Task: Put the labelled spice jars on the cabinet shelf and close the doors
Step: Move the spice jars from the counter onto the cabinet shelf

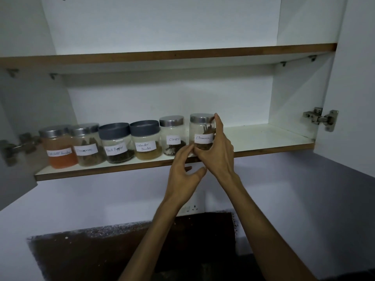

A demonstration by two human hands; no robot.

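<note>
Several labelled spice jars stand in a row on the lower cabinet shelf. From the left: an orange-powder jar, a jar of dark pieces, a "Black Pepper" jar, a "Coriander Powder" jar, a "Cloves" jar and a "Cinnamon" jar. My right hand wraps the right side of the Cinnamon jar, thumb at its base, a finger up by the steel lid. My left hand is below the shelf edge, fingertips touching the jar's lower left.
The upper shelf holds nothing visible. The right door is swung out, with a hinge on the cabinet's side wall. The left door hangs open at the left edge. Below are a wall socket and a dark counter.
</note>
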